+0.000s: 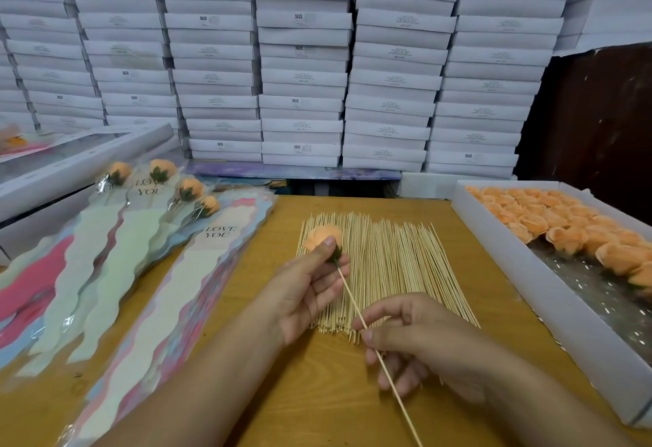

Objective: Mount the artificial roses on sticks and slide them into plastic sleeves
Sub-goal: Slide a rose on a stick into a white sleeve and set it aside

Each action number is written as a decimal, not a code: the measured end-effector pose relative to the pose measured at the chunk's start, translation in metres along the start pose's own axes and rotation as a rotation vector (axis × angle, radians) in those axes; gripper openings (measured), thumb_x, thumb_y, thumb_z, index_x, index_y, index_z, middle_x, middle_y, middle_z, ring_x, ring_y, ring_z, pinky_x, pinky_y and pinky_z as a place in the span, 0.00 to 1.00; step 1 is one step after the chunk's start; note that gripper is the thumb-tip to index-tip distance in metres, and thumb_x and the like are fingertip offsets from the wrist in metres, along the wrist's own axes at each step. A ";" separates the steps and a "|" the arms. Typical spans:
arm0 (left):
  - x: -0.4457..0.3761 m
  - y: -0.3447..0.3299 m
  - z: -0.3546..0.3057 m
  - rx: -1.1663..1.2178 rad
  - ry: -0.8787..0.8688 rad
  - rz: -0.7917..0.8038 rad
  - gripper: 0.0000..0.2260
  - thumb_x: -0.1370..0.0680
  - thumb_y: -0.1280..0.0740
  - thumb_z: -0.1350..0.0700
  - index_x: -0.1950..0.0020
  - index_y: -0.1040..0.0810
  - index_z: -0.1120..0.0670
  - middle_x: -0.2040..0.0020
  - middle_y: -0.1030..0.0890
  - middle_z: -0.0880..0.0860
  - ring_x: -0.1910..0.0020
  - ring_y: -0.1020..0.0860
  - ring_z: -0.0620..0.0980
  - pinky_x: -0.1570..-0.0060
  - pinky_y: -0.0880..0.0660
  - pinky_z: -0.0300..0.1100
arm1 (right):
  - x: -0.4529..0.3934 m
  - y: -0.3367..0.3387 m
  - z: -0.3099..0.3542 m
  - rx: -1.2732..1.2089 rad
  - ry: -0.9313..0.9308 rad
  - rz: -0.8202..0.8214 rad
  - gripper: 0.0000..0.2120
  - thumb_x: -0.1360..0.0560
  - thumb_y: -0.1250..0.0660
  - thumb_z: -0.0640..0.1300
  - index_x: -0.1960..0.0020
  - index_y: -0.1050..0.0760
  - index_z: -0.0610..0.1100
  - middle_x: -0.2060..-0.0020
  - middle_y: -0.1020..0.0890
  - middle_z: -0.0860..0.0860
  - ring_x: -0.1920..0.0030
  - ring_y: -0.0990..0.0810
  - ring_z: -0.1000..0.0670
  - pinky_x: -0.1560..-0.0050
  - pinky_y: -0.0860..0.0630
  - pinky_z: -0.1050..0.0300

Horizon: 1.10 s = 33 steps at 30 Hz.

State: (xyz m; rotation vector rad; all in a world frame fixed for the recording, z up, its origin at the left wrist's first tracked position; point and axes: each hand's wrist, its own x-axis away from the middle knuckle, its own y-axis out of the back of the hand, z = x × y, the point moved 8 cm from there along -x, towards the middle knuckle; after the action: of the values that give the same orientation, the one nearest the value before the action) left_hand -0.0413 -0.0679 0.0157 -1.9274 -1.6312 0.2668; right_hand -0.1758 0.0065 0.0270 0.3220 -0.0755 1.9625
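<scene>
The left hand (310,291) pinched an orange rose (323,236) by its green base above the pile of sticks (388,270); the right hand (412,337) pinched the stick (352,302) entering that base. Sleeved roses (158,178) lay on the plastic sleeves (169,305), left.

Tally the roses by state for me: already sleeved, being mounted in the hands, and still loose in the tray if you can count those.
Sleeved roses: 4
Rose being mounted on a stick: 1
Loose roses in the tray: too many and overlapping to count
Total countable: 5
</scene>
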 end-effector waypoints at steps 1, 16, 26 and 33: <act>0.000 -0.001 0.001 -0.007 0.002 0.004 0.21 0.31 0.25 0.52 0.43 0.20 0.61 0.52 0.13 0.58 0.62 0.15 0.46 0.69 0.19 0.36 | -0.001 -0.001 -0.001 -0.014 -0.002 0.000 0.10 0.24 0.29 0.37 0.43 0.22 0.40 0.63 0.16 0.42 0.69 0.17 0.47 0.74 0.22 0.59; 0.009 0.005 -0.030 -0.467 -0.093 -0.094 0.12 0.24 0.26 0.57 0.43 0.19 0.57 0.52 0.13 0.52 0.55 0.14 0.50 0.63 0.19 0.38 | -0.002 0.051 0.002 -0.323 0.100 -0.215 0.16 0.33 0.27 0.38 0.45 0.17 0.40 0.62 0.16 0.42 0.66 0.16 0.44 0.74 0.19 0.57; 0.006 0.058 -0.143 -1.502 -0.366 -0.521 0.05 0.22 0.33 0.62 0.52 0.19 0.62 0.62 0.18 0.60 0.61 0.20 0.54 0.61 0.23 0.50 | 0.008 0.107 0.004 -0.455 0.180 -0.406 0.18 0.35 0.29 0.38 0.45 0.19 0.39 0.65 0.16 0.44 0.69 0.15 0.46 0.76 0.20 0.57; 0.006 0.158 -0.166 -1.465 -0.186 -0.741 0.14 0.26 0.24 0.54 0.65 0.20 0.63 0.70 0.21 0.60 0.72 0.25 0.55 0.68 0.28 0.43 | 0.005 0.112 0.002 -0.470 0.194 -0.398 0.13 0.28 0.31 0.35 0.43 0.20 0.39 0.66 0.16 0.45 0.69 0.15 0.47 0.76 0.20 0.57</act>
State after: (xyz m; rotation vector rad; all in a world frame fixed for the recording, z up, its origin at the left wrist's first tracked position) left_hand 0.1756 -0.1240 0.0629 -1.8463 -2.9009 -1.4414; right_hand -0.2789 -0.0348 0.0412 -0.1548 -0.3167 1.5156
